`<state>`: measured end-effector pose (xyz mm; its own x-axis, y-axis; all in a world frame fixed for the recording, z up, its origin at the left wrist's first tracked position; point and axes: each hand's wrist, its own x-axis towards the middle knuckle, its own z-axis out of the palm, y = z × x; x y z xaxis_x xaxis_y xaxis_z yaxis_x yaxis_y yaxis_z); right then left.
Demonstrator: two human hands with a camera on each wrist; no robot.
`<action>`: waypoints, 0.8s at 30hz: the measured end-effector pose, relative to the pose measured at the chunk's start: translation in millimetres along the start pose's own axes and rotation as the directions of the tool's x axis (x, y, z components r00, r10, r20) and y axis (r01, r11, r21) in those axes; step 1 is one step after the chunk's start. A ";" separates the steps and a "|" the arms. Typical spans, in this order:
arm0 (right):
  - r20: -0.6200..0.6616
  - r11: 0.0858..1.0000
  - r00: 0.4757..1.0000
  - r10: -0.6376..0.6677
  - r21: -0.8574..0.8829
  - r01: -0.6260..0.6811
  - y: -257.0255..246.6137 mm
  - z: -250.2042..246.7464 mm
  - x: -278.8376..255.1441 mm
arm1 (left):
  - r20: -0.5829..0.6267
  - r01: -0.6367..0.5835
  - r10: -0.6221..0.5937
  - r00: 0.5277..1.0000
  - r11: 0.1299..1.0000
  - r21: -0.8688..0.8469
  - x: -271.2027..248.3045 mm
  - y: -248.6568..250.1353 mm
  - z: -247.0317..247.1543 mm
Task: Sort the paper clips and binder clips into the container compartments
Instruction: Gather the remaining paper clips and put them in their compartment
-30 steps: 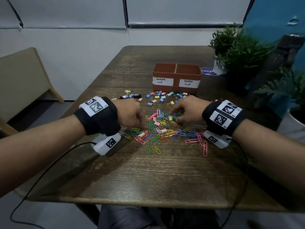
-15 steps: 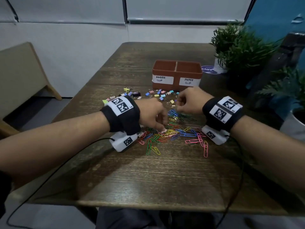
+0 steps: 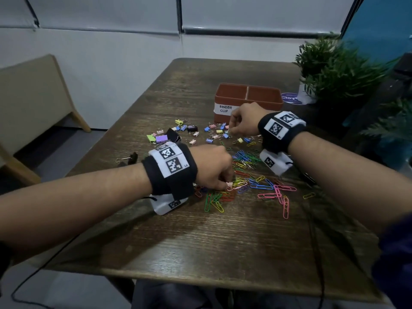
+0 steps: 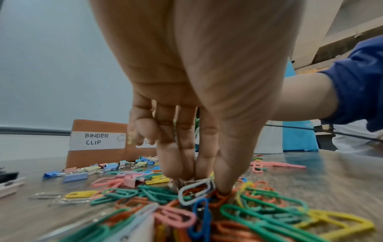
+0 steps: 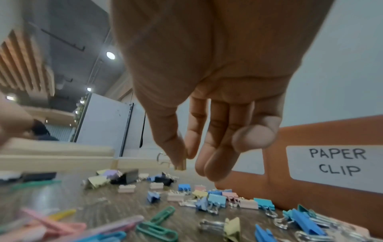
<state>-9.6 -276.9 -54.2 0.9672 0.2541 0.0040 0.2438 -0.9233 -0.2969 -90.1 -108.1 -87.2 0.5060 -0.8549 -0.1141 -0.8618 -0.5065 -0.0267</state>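
Fingers of right hand (image 5: 199, 101), over the paper clips 1 s ago, now pinch a small yellow metal binder clip (image 5: 180, 165) beside terracotta two-compartment container (image 3: 247, 98); drop-in looks next. Left hand (image 4: 196, 106) fingertips pinch into coloured wire paper clips (image 4: 196, 193) on counter (image 3: 200, 241).

Terracotta container (image 3: 231, 98), multicoloured paper clips (image 3: 249, 172), pastel binder clips (image 3: 214, 130), dark wood-grain table (image 3: 200, 237)
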 end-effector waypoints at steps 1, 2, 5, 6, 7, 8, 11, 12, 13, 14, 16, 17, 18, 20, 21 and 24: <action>0.002 0.999 1.000 -0.003 -0.048 0.003 -2.5 3.6 6.5 | -0.017 0.018 -0.018 1.000 1.000 -0.002 -0.6 2.3 0.5; 0.006 0.996 1.000 0.003 -0.086 -0.003 -4.3 7.6 12.2 | -0.035 0.047 -0.048 0.998 0.999 -0.022 -2.0 4.1 0.1; -0.007 0.989 0.999 0.044 -0.141 -0.045 -7.3 16.7 23.3 | -0.091 0.160 -0.176 0.980 0.974 -0.162 -7.3 0.6 -7.1; -0.024 0.987 0.998 0.055 -0.148 -0.058 -7.4 18.0 25.4 | -0.120 0.190 -0.219 0.968 0.957 -0.217 -8.9 -4.6 -10.7; -0.038 0.987 0.997 0.060 -0.148 -0.065 -6.9 19.0 26.5 | -0.150 0.217 -0.263 0.953 0.938 -0.271 -10.3 -12.2 -15.2; -0.049 0.987 0.997 0.063 -0.145 -0.069 -6.3 18.9 26.3 | -0.174 0.250 -0.316 0.933 0.915 -0.317 -11.8 -22.2 -19.6; -0.057 0.991 0.996 0.063 -0.113 -0.069 -2.6 18.4 22.4 | -0.205 0.398 -0.489 0.848 0.842 -0.364 -15.9 -63.3 -30.1; -0.030 0.994 0.998 0.048 -0.095 -0.051 -1.8 18.5 20.6 | -0.200 0.457 -0.537 0.820 0.823 -0.339 -17.0 -77.4 -30.9; 0.010 0.997 1.000 0.021 -0.073 -0.020 -1.7 19.3 17.9 | -0.199 0.511 -0.575 0.794 0.807 -0.296 -17.7 -89.7 -29.6; 0.059 0.998 0.998 -0.012 -0.059 0.016 -2.7 20.7 14.4 | -0.194 0.553 -0.601 0.775 0.795 -0.251 -17.6 -100.4 -26.6; 0.133 0.994 0.988 -0.073 -0.077 0.084 -4.4 26.0 6.8 | -0.154 0.594 -0.623 0.767 0.780 -0.199 -17.0 -114.0 -18.1; 0.157 0.988 0.984 -0.083 -0.114 0.102 -4.2 29.4 4.6 | -0.118 0.600 -0.624 0.773 0.778 -0.185 -16.6 -117.3 -13.7; 0.176 0.981 0.981 -0.082 -0.162 0.111 -4.0 31.7 1.7 | -0.082 0.602 -0.621 0.780 0.779 -0.174 -16.3 -118.6 -9.3; 0.195 0.970 0.978 -0.071 -0.217 0.113 -0.4 34.2 -3.5 | -0.033 0.605 -0.618 0.785 0.778 -0.168 -15.5 -119.1 -2.2; 0.200 0.971 0.977 -0.069 -0.211 0.112 1.7 32.8 -7.2 | -0.026 0.607 -0.618 0.786 0.779 -0.158 -14.7 -117.7 -0.3; 0.236 0.978 0.967 -0.098 -0.155 0.137 4.3 23.4 -25.8 | -0.101 0.553 -0.563 0.820 0.826 -0.111 -12.5 -105.5 -1.1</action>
<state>-35.2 -280.7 -78.0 0.8940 0.4045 -0.1927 0.3824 -0.9130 -0.1421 -5.4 -44.1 -81.9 0.9037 -0.4275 0.0217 -0.4280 -0.9034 0.0250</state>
